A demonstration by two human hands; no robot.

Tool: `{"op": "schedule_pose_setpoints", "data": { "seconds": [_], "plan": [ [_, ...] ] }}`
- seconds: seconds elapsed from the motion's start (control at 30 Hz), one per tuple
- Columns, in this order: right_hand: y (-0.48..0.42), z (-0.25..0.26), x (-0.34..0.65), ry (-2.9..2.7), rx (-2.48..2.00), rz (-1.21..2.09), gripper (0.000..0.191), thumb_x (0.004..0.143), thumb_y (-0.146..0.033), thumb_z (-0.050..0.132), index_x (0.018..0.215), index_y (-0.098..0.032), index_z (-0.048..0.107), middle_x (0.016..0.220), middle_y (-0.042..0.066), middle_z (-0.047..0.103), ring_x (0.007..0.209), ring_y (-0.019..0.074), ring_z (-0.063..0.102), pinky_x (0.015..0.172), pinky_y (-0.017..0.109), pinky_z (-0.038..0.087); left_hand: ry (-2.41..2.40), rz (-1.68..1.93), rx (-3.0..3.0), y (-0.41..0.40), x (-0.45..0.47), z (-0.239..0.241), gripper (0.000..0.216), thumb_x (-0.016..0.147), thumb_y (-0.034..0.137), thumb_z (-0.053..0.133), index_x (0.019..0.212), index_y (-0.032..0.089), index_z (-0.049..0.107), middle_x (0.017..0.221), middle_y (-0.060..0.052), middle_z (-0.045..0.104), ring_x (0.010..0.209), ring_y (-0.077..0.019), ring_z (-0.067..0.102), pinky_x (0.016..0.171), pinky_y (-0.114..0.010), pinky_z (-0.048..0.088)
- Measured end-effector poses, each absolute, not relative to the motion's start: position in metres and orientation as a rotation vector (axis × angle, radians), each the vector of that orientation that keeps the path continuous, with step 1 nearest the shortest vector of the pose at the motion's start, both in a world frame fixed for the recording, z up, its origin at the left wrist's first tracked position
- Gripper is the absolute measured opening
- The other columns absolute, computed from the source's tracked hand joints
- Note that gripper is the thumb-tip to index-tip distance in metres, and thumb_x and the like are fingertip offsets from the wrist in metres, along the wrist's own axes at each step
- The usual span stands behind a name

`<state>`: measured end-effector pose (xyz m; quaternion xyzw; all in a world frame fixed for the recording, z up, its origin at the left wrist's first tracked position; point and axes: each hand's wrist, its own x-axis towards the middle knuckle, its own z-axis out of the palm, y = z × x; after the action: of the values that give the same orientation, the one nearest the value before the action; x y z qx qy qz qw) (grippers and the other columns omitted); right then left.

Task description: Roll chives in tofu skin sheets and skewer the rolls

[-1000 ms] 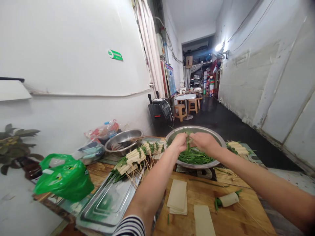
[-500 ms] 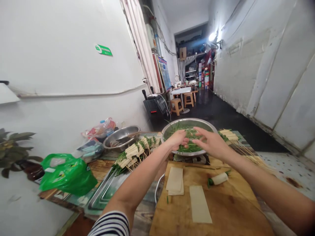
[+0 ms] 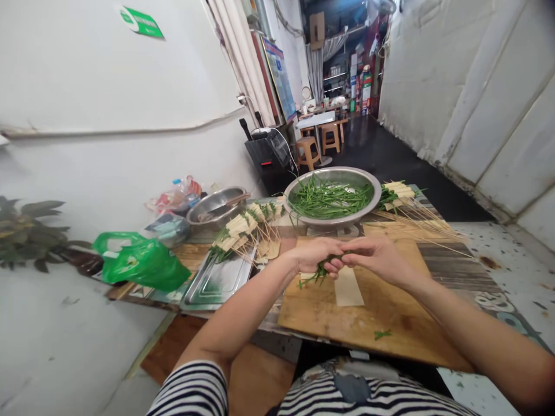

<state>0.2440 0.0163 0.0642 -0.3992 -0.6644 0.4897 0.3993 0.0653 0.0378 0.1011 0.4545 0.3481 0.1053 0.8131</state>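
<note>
My left hand [image 3: 313, 257] and my right hand [image 3: 376, 256] meet above the wooden cutting board [image 3: 373, 312], both pinched on a small bunch of green chives [image 3: 321, 269]. Just below my fingers a pale tofu-skin strip [image 3: 348, 287] lies flat on the board. Behind the board stands a wide steel bowl [image 3: 332, 193] full of loose chives. Finished skewers of rolled tofu skin and chives [image 3: 243, 227] are piled on the steel tray [image 3: 215, 281] to the left, and more skewers [image 3: 401, 193] lie right of the bowl.
A green plastic bag [image 3: 141, 262] sits at the table's left end beside a plant [image 3: 26, 234]. A smaller steel bowl [image 3: 217, 205] and plastic bags stand against the white wall. Stools and a table are far down the dark corridor. A chive scrap [image 3: 382, 333] lies on the board.
Both hands have come back from the big bowl to above the cutting board, carrying a bunch of chives. The camera has tilted downward.
</note>
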Motion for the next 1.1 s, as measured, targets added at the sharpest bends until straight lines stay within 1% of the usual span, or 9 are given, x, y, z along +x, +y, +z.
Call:
{"op": "schedule_pose_setpoints", "data": {
  "seconds": [0.17,0.27,0.33,0.4,0.47,0.67,0.77,0.9,1.1],
  "plan": [
    [0.006,0.052,0.248,-1.758,-1.006,1.254,0.023,0.073,-0.041,0.070,0.075,-0.018,0.074,0.078,0.005,0.072,0.071,0.0170,0.064,0.068,0.030,0.051,0.711,0.214,1.098,0.027,0.054,0.085,0.021,0.078,0.029,0.067,0.082,0.010,0.062,0.068,0.001,0.052,0.051,-0.0034,0.040,0.053,-0.019,0.038],
    [0.002,0.038,0.251,-1.758,-0.991,1.231,0.025,0.071,-0.042,0.071,0.075,-0.017,0.072,0.079,0.006,0.071,0.070,0.0166,0.064,0.066,0.030,0.051,0.876,0.367,1.371,0.017,0.049,0.064,0.030,0.076,0.037,0.070,0.090,0.011,0.071,0.065,0.001,0.059,0.053,-0.0059,0.046,0.052,-0.019,0.038],
    [-0.002,0.027,0.253,-1.753,-1.008,1.181,0.024,0.072,-0.041,0.070,0.074,-0.018,0.072,0.079,0.006,0.071,0.070,0.0163,0.064,0.066,0.030,0.051,0.998,0.542,1.553,0.006,0.049,0.048,0.028,0.075,0.036,0.071,0.094,0.014,0.074,0.067,-0.001,0.065,0.060,-0.0107,0.055,0.059,-0.022,0.046],
    [-0.007,0.016,0.255,-1.773,-1.026,1.114,0.022,0.074,-0.040,0.069,0.072,-0.018,0.071,0.078,0.006,0.070,0.071,0.0162,0.064,0.066,0.029,0.052,1.090,0.735,1.706,-0.005,0.049,0.032,0.023,0.075,0.031,0.071,0.094,0.017,0.075,0.079,-0.004,0.072,0.074,-0.0165,0.064,0.071,-0.028,0.052],
    [-0.012,0.008,0.258,-1.812,-1.001,1.014,0.020,0.078,-0.037,0.066,0.072,-0.018,0.071,0.078,0.006,0.070,0.071,0.0159,0.065,0.066,0.028,0.053,1.122,0.879,1.863,-0.017,0.050,0.019,0.019,0.078,0.026,0.070,0.094,0.018,0.076,0.089,-0.006,0.074,0.082,-0.0184,0.067,0.079,-0.031,0.054],
    [-0.025,0.001,0.259,-2.109,-0.713,0.476,0.020,0.092,-0.018,0.051,0.084,-0.018,0.069,0.088,0.006,0.072,0.079,0.0143,0.067,0.071,0.026,0.054,0.916,1.112,2.402,-0.032,0.043,-0.001,0.019,0.091,0.019,0.054,0.100,0.019,0.071,0.094,-0.008,0.073,0.084,-0.0144,0.068,0.074,-0.027,0.055],
    [-0.027,-0.003,0.259,-2.181,-0.627,0.211,0.020,0.093,-0.013,0.048,0.090,-0.017,0.067,0.093,0.008,0.072,0.085,0.0147,0.066,0.076,0.028,0.055,0.877,1.124,2.555,-0.032,0.042,-0.005,0.018,0.092,0.016,0.053,0.097,0.017,0.070,0.091,-0.007,0.073,0.081,-0.0139,0.067,0.073,-0.027,0.055],
    [-0.027,-0.011,0.264,-2.304,-0.599,0.023,0.021,0.094,-0.012,0.045,0.094,-0.014,0.066,0.095,0.009,0.071,0.087,0.0169,0.065,0.078,0.032,0.056,0.903,0.999,2.721,-0.033,0.044,-0.005,0.018,0.093,0.016,0.049,0.095,0.015,0.067,0.091,-0.007,0.071,0.081,-0.0145,0.065,0.074,-0.028,0.054],
    [-0.031,-0.013,0.270,-2.482,-0.520,-0.348,0.032,0.096,-0.011,0.035,0.104,-0.011,0.066,0.101,0.011,0.071,0.094,0.0204,0.063,0.079,0.036,0.055,0.886,0.750,2.917,-0.037,0.039,0.004,0.024,0.094,0.016,0.042,0.108,0.013,0.062,0.098,-0.011,0.067,0.090,-0.0186,0.062,0.079,-0.034,0.054]
  ]
}}
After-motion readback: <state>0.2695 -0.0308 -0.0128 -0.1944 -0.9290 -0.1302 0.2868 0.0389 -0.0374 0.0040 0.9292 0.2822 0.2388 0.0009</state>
